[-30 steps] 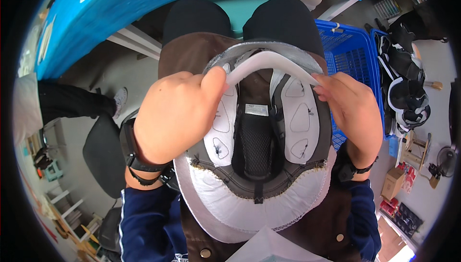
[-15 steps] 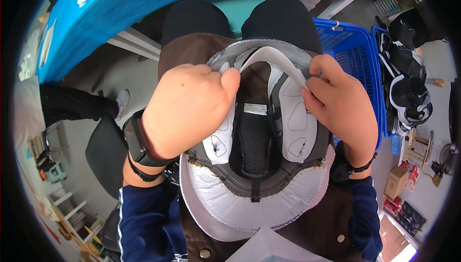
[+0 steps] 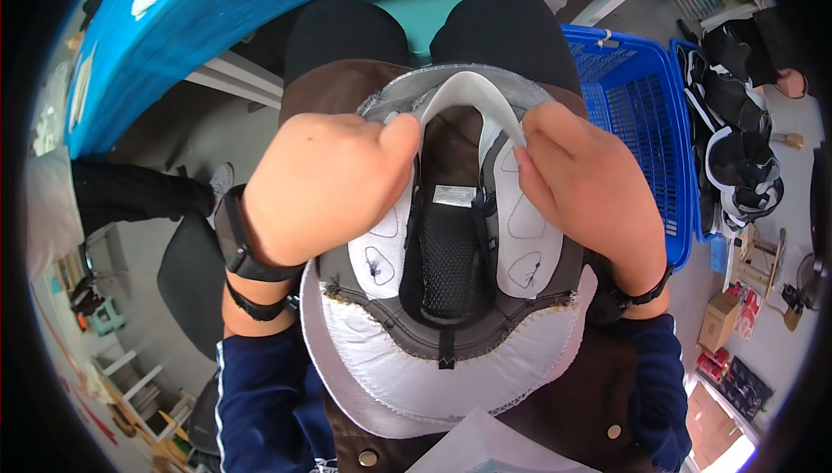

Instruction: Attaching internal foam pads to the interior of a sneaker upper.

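The cap [image 3: 446,300] lay upside down in the person's lap, crown down and hollow side up, its pale stiff brim spreading toward the body below both wrists and its far rim lifted toward the knees. Along that far rim ran the white sweatband [image 3: 472,92], an arch whose long axis went crosswise from one hand to the other, so that each hand met one end of it. The left hand [image 3: 325,187] was clenched over the left end, knuckles up, the thumb [image 3: 400,139] pressed against the band's inner face and the remaining fingers folded over the rim out of sight, so how deep they hooked behind could not be told. The right hand [image 3: 585,183] pinched the right end between thumb and fingertips, the fingers [image 3: 542,122] lying on top of the band and angled inward toward the crown. Between the two grips the free span of band stood just beyond the fingertips, bowed away from the grey shell, with the dark mesh panel [image 3: 446,261] and small white label lying nearer the body than either thumb. Both hands sat about equally close to the band; the left covered more of it. A blue basket [image 3: 646,126] stood well apart beyond the right hand
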Action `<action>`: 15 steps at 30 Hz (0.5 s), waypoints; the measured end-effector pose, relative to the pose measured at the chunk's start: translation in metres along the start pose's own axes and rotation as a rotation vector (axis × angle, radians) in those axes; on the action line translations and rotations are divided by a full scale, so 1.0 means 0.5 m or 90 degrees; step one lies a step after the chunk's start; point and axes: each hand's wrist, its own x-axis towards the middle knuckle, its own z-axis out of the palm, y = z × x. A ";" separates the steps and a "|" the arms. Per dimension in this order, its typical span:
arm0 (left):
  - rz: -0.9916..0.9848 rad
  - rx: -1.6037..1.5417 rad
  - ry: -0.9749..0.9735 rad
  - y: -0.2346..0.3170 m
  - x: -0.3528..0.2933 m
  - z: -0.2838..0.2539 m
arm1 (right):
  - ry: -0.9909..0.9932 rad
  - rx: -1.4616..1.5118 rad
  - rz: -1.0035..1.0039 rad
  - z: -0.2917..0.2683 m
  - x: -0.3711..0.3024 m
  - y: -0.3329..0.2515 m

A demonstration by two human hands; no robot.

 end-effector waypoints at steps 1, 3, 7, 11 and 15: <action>0.005 -0.033 0.042 -0.004 -0.001 -0.003 | 0.011 0.015 0.035 0.000 0.002 -0.004; -0.006 -0.036 0.066 -0.009 -0.005 0.002 | -0.007 0.010 0.035 -0.003 0.001 -0.003; 0.002 0.015 0.046 0.000 -0.007 0.004 | -0.067 0.025 0.094 -0.001 -0.004 -0.002; -0.002 0.071 0.000 0.007 -0.008 0.003 | -0.110 -0.003 0.027 -0.003 -0.012 0.006; -0.002 0.060 -0.009 0.005 -0.010 0.001 | -0.113 0.002 0.032 0.000 -0.008 0.003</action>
